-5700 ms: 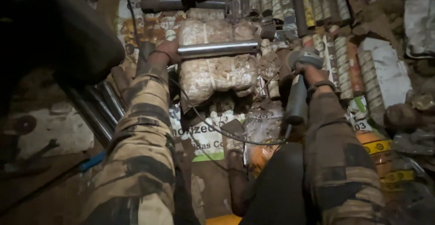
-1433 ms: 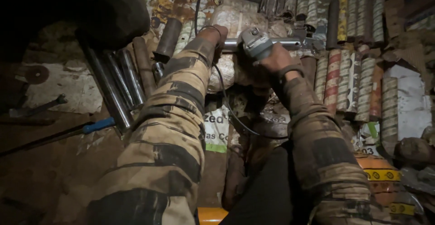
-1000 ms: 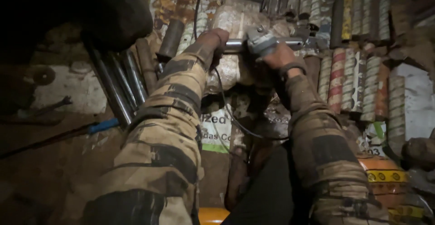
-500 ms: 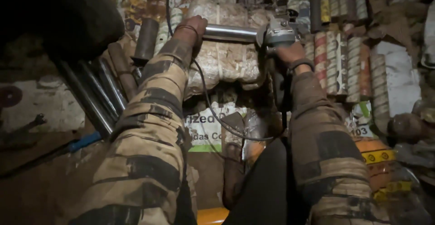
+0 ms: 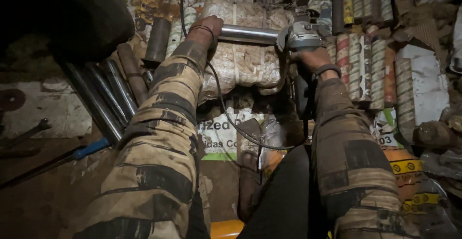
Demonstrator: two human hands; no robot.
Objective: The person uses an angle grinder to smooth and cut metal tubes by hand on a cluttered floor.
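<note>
- Head view: left hand (image 5: 208,29) wrapped shut around one end of the shiny steel tube (image 5: 248,33), pinning it flat across the wrapped bundle (image 5: 243,58).
- Right hand (image 5: 313,58) clamped tight on the body of the angle grinder (image 5: 302,34), head of the tool pressed right up at the tube's far end.
- Black cord (image 5: 226,109) looping down from the tool between the two camouflage sleeves (image 5: 159,138).
- Looks like cutting or grinding at the tube's end, mid-step; no sparks visible, so cannot tell whether the disc is spinning.
- Next move, at a guess: steady downward pressure with the grinder, firm hold on the tube to stop it rolling off the soft bundle, cord kept clear of the disc.
- No worktop here: work done low, on the floor, over sacks and printed bags (image 5: 219,133).
- More steel tubes (image 5: 103,99) lying in a row at left, a blue-handled tool (image 5: 86,148) on the dirt beside them.
- Rows of banded rolls (image 5: 365,61) stacked at right, yellow-and-black striped thing (image 5: 414,171) lower right.
- Dim, cramped, cluttered room; upper left lost in shadow.
</note>
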